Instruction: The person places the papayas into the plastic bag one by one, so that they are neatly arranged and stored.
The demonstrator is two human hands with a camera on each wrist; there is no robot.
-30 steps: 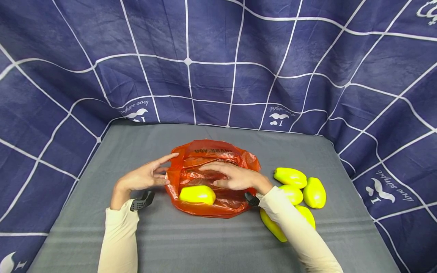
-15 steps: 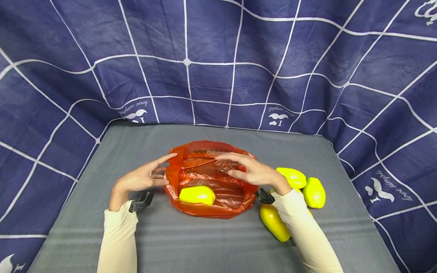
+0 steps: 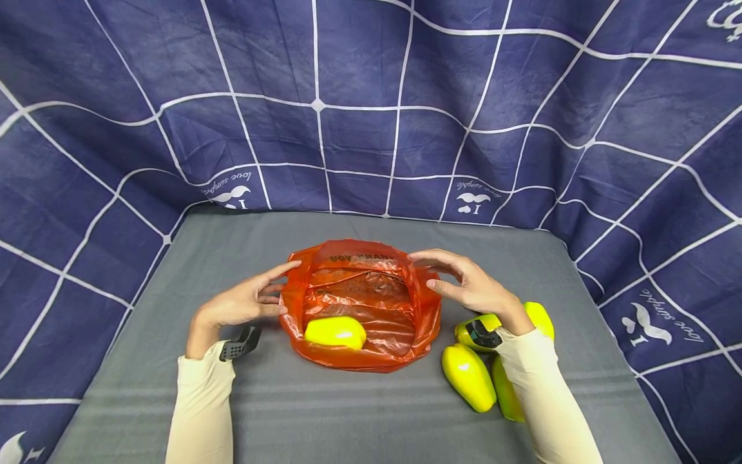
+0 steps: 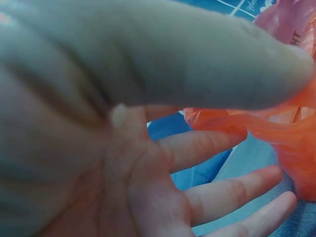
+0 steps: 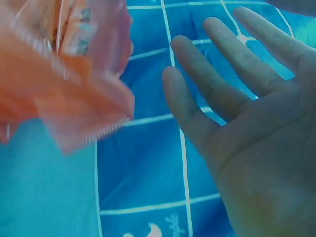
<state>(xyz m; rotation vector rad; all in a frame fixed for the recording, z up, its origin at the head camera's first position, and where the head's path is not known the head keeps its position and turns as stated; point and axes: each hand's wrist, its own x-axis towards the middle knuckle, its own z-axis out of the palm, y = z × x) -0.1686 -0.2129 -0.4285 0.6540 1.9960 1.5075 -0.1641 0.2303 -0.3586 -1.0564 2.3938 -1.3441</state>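
A red plastic bag (image 3: 428,325) with printed lettering lies spread on the grey table, its mouth facing up. Inside it, near the front left, rests a yellow mango (image 3: 335,332). My left hand (image 3: 240,299) is at the bag's left side, fingers spread and fingertips right at the plastic; the left wrist view shows its thumb across the bag (image 4: 301,153). By the bag's right side is my right hand (image 3: 472,283), its fingers extended. In the right wrist view, that palm faces the camera with nothing held, and a gap separates the fingers from the bag (image 5: 89,111).
Several more yellow mangoes lie right of the bag: a front one (image 3: 468,377), one (image 3: 509,390) partly under the right sleeve, one (image 3: 469,332) behind the wrist strap, and a far one (image 3: 540,317). A blue curtain (image 3: 359,142) with white lines borders the table (image 3: 348,415).
My right hand has moved right, from over the bag's mouth to its right side. The left hand and the mango in the bag have stayed in place.
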